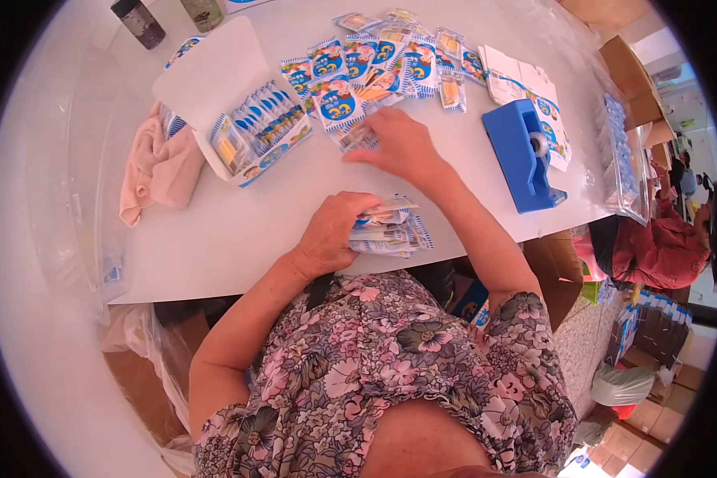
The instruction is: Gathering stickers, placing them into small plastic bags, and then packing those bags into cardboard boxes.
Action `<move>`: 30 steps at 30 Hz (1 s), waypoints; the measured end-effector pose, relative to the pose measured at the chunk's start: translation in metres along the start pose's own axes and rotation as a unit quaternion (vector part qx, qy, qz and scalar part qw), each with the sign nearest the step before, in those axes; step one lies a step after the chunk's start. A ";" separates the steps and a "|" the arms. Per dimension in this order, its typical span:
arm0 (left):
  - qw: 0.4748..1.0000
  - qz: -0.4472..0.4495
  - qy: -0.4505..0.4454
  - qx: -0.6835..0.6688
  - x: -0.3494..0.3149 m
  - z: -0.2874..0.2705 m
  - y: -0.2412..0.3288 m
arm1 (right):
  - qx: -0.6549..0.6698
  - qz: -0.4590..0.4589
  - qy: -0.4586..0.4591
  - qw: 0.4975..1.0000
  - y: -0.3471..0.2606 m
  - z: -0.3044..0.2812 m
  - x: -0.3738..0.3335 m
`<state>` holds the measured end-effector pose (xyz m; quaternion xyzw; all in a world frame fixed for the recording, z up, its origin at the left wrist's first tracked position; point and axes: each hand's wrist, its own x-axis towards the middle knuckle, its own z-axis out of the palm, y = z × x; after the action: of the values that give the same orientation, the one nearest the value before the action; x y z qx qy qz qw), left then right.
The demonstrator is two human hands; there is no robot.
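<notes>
My left hand (pixel 331 231) is closed around a stack of small flat packets (pixel 390 231) with blue-and-white striped edges, at the table's near edge. Farther up, my right hand (pixel 406 147) has its thumb and fingers apart over a single packet (pixel 355 137), at the near side of a loose pile of packets (pixel 338 102). Whether its fingertips touch that packet is hard to make out. An open white box (pixel 275 150) stands left of the pile, lid tipped back, with a row of the same packets upright inside.
Right of the pile stand a blue tape dispenser (pixel 511 159) and flat white cartons (pixel 518 76). A pink cloth (pixel 163 163) lies left of the box. Two jars (pixel 139 22) are at the far left. A clear tray (pixel 625 159) sits at the right edge; a person in red (pixel 661 247) is beyond.
</notes>
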<state>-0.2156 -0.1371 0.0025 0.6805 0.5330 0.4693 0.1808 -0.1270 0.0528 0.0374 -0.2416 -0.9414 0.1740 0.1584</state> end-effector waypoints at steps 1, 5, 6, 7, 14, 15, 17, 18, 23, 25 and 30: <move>1.000 -0.016 0.004 0.007 0.000 -0.001 0.000 | -0.095 -0.058 0.052 0.992 0.002 0.007 0.005; 0.996 -0.003 -0.041 0.077 0.001 -0.005 0.003 | -0.139 -0.072 0.024 0.987 0.017 0.013 0.006; 0.996 0.002 -0.027 0.081 0.002 -0.005 0.003 | -0.140 -0.085 -0.002 0.987 0.021 0.004 0.001; 0.996 -0.002 -0.034 0.081 0.002 -0.003 0.004 | -0.141 -0.100 -0.029 0.985 0.025 -0.007 -0.004; 0.995 0.003 0.027 0.096 -0.001 -0.001 0.001 | 0.181 -0.034 -0.377 0.908 0.017 -0.058 -0.032; 0.997 -0.002 -0.015 0.071 -0.001 -0.002 0.000 | 0.184 -0.035 -0.376 0.907 0.016 -0.053 -0.024; 0.999 -0.008 -0.008 0.051 -0.002 -0.003 0.001 | -0.055 -0.115 0.002 0.992 0.018 -0.038 -0.004; 1.000 -0.011 0.005 0.028 -0.002 -0.003 0.002 | -0.044 -0.141 0.034 0.988 0.022 -0.033 0.007; 0.997 -0.012 -0.011 0.078 0.001 -0.005 0.003 | -0.123 -0.127 0.071 0.982 0.033 -0.025 0.027; 0.995 0.001 -0.019 0.093 0.001 -0.004 0.001 | -0.147 -0.171 0.068 0.972 0.030 -0.025 0.030; 0.998 0.012 -0.018 0.063 0.002 -0.003 0.000 | -0.226 -0.235 0.074 0.943 0.025 -0.015 0.054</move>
<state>-0.2184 -0.1361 0.0049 0.7053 0.5499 0.4246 0.1412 -0.1564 0.1045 0.0521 -0.0556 -0.9717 -0.1034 0.2052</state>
